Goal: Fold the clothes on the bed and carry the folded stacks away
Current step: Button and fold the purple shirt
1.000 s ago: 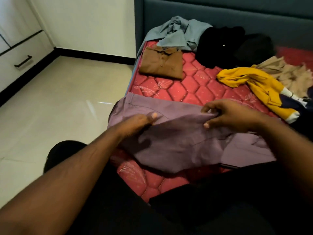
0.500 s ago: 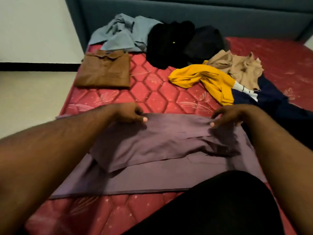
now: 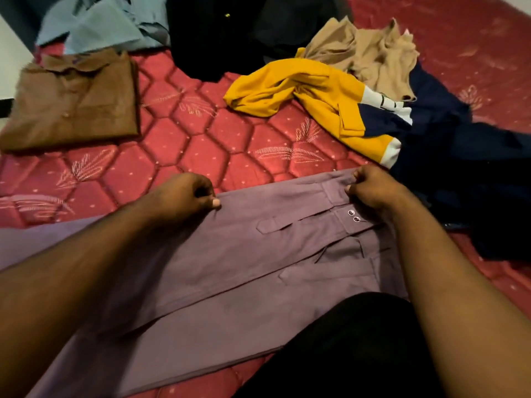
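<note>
Purple trousers (image 3: pixel 258 254) lie spread across the near part of the red quilted mattress (image 3: pixel 201 145), waistband to the right with two small buttons showing. My left hand (image 3: pixel 186 193) pinches the far edge of the trousers near their middle. My right hand (image 3: pixel 370 188) grips the waistband at the far right corner. Both hands hold the fabric down flat against the bed.
A folded brown shirt (image 3: pixel 74 99) lies at the far left. A grey-blue garment (image 3: pixel 100 24), black clothes (image 3: pixel 230 33), a yellow top (image 3: pixel 310 90), a beige garment (image 3: pixel 373 50) and dark navy clothes (image 3: pixel 459 156) lie unfolded further back and to the right. My dark-clad knee (image 3: pixel 344 354) is at the bottom.
The view has swung right and dipped closer to the bed. Both hands have carried the trousers' upper layer away from me and laid it flat, the waistband now exposed at the right.
</note>
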Demonstrator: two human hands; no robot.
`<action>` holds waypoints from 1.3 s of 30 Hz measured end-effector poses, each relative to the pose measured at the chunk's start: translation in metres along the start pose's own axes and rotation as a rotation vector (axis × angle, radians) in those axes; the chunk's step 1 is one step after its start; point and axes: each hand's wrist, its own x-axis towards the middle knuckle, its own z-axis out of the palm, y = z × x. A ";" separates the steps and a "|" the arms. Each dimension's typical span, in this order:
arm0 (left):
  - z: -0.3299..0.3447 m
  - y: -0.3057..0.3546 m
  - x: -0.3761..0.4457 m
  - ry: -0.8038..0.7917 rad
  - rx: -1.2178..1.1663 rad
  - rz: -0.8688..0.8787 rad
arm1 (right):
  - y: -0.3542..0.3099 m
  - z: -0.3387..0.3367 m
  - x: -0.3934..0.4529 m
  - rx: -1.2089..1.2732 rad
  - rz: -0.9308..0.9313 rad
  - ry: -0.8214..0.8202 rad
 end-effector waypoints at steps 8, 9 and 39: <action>0.004 -0.018 -0.031 0.262 0.187 -0.060 | 0.005 -0.008 -0.004 -0.326 0.101 0.122; 0.006 -0.018 -0.037 0.343 0.290 -0.048 | 0.000 -0.007 -0.008 -0.380 0.089 0.147; 0.000 -0.088 -0.147 0.068 0.291 -0.617 | -0.027 0.077 -0.061 -0.712 -0.355 -0.151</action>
